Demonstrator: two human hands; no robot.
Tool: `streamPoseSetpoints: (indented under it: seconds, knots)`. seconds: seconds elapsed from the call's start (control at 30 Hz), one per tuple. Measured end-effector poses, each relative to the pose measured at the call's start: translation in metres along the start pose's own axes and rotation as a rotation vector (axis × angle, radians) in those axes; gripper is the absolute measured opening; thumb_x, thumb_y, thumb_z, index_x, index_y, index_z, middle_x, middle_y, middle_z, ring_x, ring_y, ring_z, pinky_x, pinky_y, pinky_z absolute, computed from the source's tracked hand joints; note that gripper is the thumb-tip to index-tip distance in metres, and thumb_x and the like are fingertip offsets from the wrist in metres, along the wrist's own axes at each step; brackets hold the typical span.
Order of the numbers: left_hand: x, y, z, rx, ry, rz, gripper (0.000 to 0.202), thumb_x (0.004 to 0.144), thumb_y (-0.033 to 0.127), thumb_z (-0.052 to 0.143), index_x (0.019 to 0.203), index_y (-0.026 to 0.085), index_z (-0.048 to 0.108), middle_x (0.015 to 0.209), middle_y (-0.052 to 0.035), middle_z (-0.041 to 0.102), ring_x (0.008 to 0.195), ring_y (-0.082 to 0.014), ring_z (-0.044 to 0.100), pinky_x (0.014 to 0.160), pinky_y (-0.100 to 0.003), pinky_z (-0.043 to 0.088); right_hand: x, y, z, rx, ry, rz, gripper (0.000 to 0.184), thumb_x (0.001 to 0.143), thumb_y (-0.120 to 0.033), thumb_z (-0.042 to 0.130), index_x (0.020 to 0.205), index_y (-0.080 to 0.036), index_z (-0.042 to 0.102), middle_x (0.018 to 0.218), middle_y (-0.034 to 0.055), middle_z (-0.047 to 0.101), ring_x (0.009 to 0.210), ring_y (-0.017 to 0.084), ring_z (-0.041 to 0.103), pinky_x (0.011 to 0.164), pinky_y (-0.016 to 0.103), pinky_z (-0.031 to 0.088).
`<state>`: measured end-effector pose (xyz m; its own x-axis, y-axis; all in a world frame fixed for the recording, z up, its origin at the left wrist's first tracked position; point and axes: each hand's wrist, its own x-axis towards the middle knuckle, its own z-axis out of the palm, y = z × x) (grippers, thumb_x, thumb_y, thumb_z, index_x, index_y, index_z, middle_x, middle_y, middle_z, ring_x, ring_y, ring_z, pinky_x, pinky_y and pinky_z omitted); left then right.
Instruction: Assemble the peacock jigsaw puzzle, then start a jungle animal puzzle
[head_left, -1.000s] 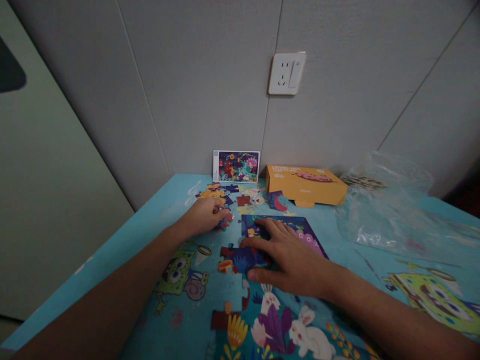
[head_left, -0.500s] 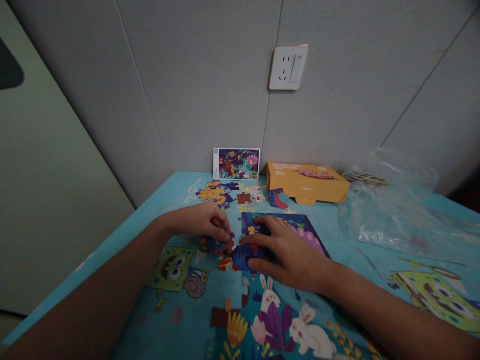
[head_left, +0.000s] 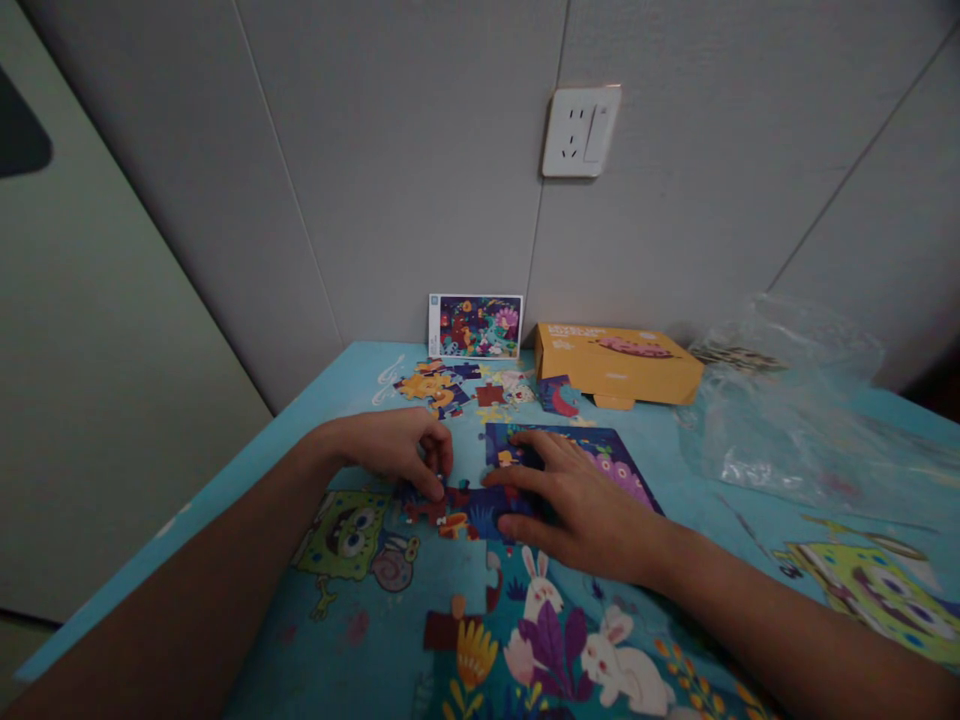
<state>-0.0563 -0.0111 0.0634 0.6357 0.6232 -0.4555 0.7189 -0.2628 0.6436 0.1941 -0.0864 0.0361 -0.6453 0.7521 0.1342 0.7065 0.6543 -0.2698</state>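
My left hand (head_left: 397, 448) is curled, thumb lowest, at a dark blue and brown puzzle piece (head_left: 424, 510) on the table. This piece lies at the left end of a joined strip with an orange-and-blue part (head_left: 463, 522). My right hand (head_left: 577, 500) rests flat with fingers spread on the purple puzzle section (head_left: 622, 475), covering much of it. Nearer to me lies a larger assembled section with white rabbits (head_left: 619, 660), a purple plant and a yellow flower. Its left edge is uneven, with a brown piece (head_left: 441, 630) sticking out.
Loose puzzle pieces (head_left: 435, 385) lie at the back, below a picture card (head_left: 480, 325) leaning on the wall. A yellow box (head_left: 622, 365) and a clear plastic bag (head_left: 787, 450) are to the right. A cartoon-print cloth (head_left: 330, 620) covers the table.
My left hand has shifted slightly left and its thumb has lowered. The brown and blue piece under it now lies flatter, further left along the strip. My right hand stays put.
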Motion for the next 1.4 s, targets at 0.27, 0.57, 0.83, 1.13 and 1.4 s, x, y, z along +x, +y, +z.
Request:
streamPoseSetpoints:
  seconds: [0.27,0.57,0.83,1.13,1.4]
  knots:
    - [-0.003,0.003,0.0,0.125,0.015,0.066,0.025,0.062,0.033,0.078,0.081,0.02,0.069,0.072,0.0034,0.061,0.065,-0.0125,0.055,0.057,-0.022,0.039,0.001,0.0,0.001,0.007,-0.002,0.006,0.042,0.089,-0.051,0.054,0.126,-0.032,0.061,0.131,0.0136,0.046,0.119,0.033,0.046,0.098,0.055,0.039]
    - [-0.004,0.004,0.001,0.129,-0.006,0.146,0.024,0.065,0.033,0.077,0.082,0.02,0.065,0.068,0.0047,0.055,0.062,-0.0109,0.052,0.057,-0.022,0.038,0.0,0.002,0.002,0.009,0.002,-0.007,0.042,0.089,-0.05,0.053,0.126,-0.03,0.06,0.132,0.0144,0.045,0.124,0.034,0.043,0.1,0.055,0.038]
    - [-0.001,0.0,-0.005,0.043,0.121,0.222,0.014,0.076,0.027,0.066,0.078,0.017,0.058,0.08,0.0007,0.062,0.072,-0.0119,0.058,0.069,-0.024,0.045,0.001,0.003,0.004,0.006,0.008,-0.009,0.043,0.089,-0.051,0.053,0.127,-0.031,0.06,0.131,0.0143,0.046,0.123,0.033,0.044,0.1,0.055,0.038]
    - [0.011,-0.01,0.001,0.134,0.163,0.113,0.018,0.074,0.033,0.068,0.082,0.018,0.064,0.074,0.0009,0.065,0.069,-0.0131,0.058,0.063,-0.023,0.043,0.0,0.002,0.003,0.002,0.0,0.0,0.042,0.089,-0.051,0.053,0.126,-0.032,0.06,0.131,0.0142,0.046,0.123,0.034,0.043,0.099,0.055,0.038]
    - [0.003,-0.008,-0.005,0.272,0.217,0.066,0.016,0.078,0.033,0.06,0.08,0.018,0.066,0.081,-0.0017,0.069,0.073,-0.0142,0.061,0.065,-0.023,0.042,0.0,0.002,0.003,0.011,0.008,-0.009,0.042,0.09,-0.051,0.052,0.126,-0.032,0.06,0.131,0.0142,0.046,0.123,0.034,0.044,0.099,0.056,0.038]
